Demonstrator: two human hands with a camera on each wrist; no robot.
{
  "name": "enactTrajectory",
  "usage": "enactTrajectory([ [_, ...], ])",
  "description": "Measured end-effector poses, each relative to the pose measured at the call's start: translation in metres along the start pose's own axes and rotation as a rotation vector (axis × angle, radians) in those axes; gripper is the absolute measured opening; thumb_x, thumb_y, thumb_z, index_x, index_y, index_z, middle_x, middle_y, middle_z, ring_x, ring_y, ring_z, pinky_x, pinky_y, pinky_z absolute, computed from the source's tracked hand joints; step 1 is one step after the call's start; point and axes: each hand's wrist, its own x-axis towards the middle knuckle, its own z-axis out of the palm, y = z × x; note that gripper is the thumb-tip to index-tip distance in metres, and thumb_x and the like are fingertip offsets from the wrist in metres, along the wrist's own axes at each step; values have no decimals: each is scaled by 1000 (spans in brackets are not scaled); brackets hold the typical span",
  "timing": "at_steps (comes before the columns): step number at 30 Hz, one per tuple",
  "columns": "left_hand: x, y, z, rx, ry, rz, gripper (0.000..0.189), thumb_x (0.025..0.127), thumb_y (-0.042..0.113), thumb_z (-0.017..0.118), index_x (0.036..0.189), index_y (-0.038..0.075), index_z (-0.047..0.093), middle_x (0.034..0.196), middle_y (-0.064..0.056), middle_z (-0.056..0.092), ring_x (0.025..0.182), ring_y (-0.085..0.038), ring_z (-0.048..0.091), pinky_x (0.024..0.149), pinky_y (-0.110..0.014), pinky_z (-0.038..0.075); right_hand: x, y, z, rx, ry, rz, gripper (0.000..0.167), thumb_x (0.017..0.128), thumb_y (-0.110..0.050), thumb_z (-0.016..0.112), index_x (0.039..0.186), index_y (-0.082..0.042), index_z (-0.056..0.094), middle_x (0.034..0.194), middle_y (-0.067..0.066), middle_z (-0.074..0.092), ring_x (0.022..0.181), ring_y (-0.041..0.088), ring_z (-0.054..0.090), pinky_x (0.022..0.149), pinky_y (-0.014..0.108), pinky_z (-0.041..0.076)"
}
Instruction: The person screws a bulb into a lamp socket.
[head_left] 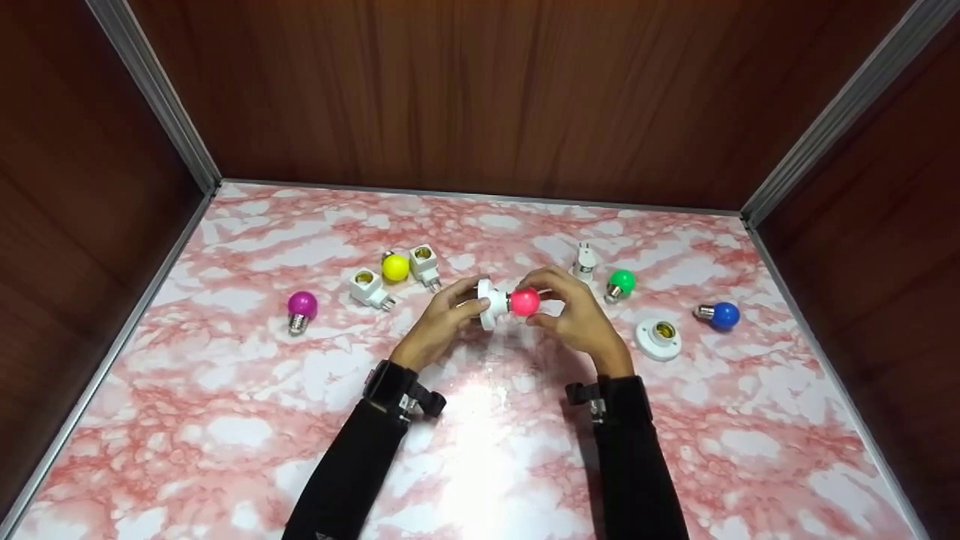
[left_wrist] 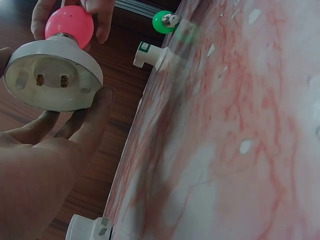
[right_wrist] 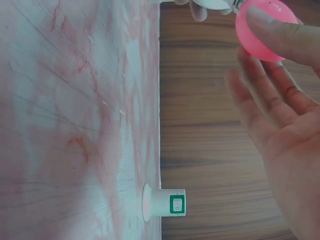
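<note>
Above the middle of the table, my left hand (head_left: 441, 324) grips a white round bulb socket (head_left: 489, 304) by its rim. In the left wrist view the socket's hollow underside (left_wrist: 52, 82) faces the camera, with two brass contacts inside. A pink light bulb (head_left: 524, 302) lies sideways against the socket's mouth, a bit of its metal base showing between them. My right hand (head_left: 576, 315) holds the bulb's round end between thumb and fingers. In the right wrist view the thumb (right_wrist: 285, 37) presses on the pink globe while some fingers stand off it.
Left lie a purple bulb (head_left: 302, 306), a yellow bulb (head_left: 395, 268) and two square white plug sockets (head_left: 366, 286), (head_left: 424, 262). Right are a white plug-in socket (head_left: 584, 262), a green bulb (head_left: 622, 283), a round socket (head_left: 658, 341) and a blue bulb (head_left: 724, 316). Wood-grain walls (head_left: 480, 97) enclose the table.
</note>
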Motion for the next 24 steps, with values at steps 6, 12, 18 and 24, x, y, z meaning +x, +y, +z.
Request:
enactTrajectory([
  [6,0,0,-1,4,-4,7,61,103,9,61,160,2,42,141,-14,58,105,-11,66,92,-32,61,0,0,-2,-24,-14,53,50,77,8,85,122,-11,75,120,10,75,111,31,73,100,49,63],
  [12,0,-1,-3,24,1,24,61,102,7,63,159,2,43,147,-19,56,108,-11,65,91,-29,59,-1,-1,-3,-36,-49,103,49,83,-4,87,130,-10,73,125,12,76,112,37,73,102,53,61],
  [18,-1,-1,-2,31,9,36,61,100,7,65,157,2,46,148,-21,56,108,-11,65,86,-25,58,-2,-2,-4,-68,-70,153,47,91,-14,83,136,-7,70,131,14,76,109,32,74,102,52,61],
  [24,-1,-1,-3,35,15,41,60,99,6,65,157,1,46,148,-22,56,108,-10,65,87,-24,58,-1,-3,-3,-60,-69,170,57,92,-15,83,146,-10,65,136,16,74,113,33,74,104,54,60],
])
